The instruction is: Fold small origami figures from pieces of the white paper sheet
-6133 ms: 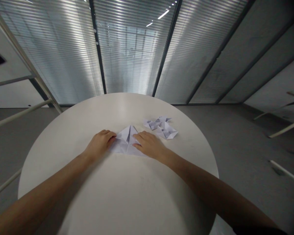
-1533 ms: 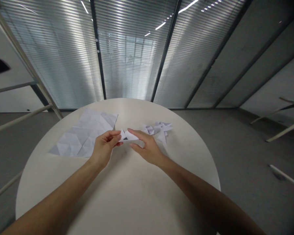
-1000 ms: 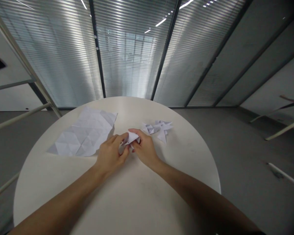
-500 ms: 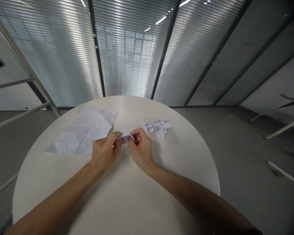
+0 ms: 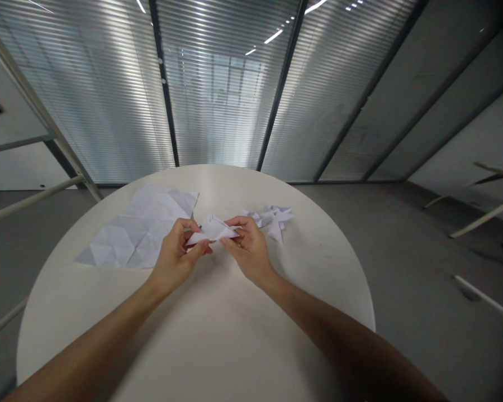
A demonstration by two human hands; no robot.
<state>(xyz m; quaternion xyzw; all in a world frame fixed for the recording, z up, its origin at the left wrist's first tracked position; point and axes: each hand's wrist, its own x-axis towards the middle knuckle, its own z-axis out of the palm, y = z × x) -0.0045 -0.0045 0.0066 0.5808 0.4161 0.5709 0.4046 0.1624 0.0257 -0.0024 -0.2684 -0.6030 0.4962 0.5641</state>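
A small piece of folded white paper (image 5: pixel 213 229) is held just above the table, between my two hands. My left hand (image 5: pixel 178 251) pinches its left end, thumb in front and fingers behind. At the right end, my right hand (image 5: pixel 249 245) grips it between thumb and fingers. Left of my hands lies a large creased sheet of white paper (image 5: pixel 138 229), opened out flat with many fold lines. Several pointed folded paper pieces (image 5: pixel 274 218) rest just beyond my right hand, which partly hides them.
The round white table (image 5: pixel 218 324) carries all the paper. Behind it stands a glass wall with blinds (image 5: pixel 218 100). A pale metal frame (image 5: pixel 33 198) is on the left, and pale chair legs (image 5: pixel 486 220) are on the right.
The folded paper has turned, so its wide flat side now shows. My hands have shifted slightly, with the left fingers spread further behind the paper. The other paper has stayed in place.
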